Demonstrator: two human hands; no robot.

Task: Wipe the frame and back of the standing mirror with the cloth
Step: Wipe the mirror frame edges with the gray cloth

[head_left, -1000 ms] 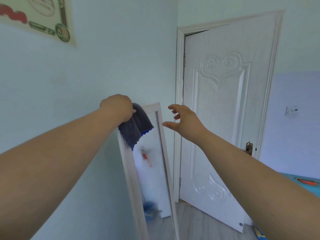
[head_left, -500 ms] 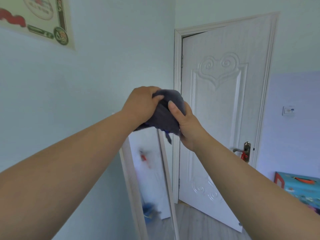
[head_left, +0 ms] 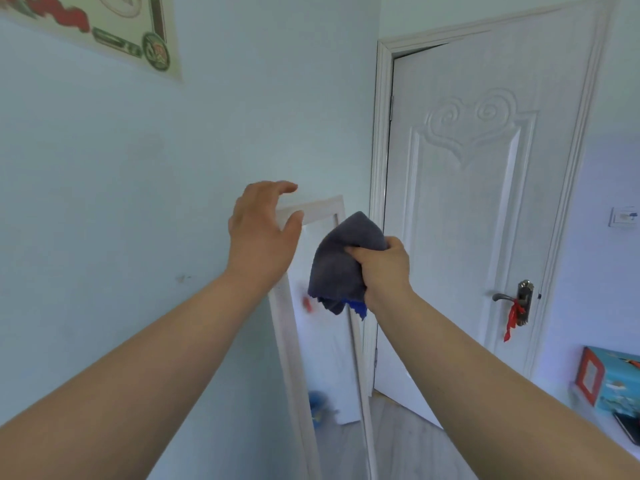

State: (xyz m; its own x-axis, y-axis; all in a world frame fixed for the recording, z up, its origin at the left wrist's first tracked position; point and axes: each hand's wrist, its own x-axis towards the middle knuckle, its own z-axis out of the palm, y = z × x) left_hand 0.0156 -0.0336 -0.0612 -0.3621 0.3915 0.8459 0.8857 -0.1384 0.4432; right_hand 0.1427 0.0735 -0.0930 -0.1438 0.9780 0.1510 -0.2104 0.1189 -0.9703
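The grey cloth (head_left: 346, 261) is clenched, bunched, in the right hand (head_left: 384, 271) before the upper right part of the mirror (head_left: 322, 207). At the cloth's 9 o'clock the left hand (head_left: 263, 233) is held empty, fingers spread, before the mirror's top left corner.

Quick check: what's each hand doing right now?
Left hand: open, holding nothing.
Right hand: closed, gripping the grey cloth.

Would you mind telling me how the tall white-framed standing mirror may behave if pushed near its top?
Being tall and narrow, the white-framed standing mirror probably tips or rocks easily. Being glass-fronted, it is likely fragile. The open left hand near its top corner could plausibly steady it.
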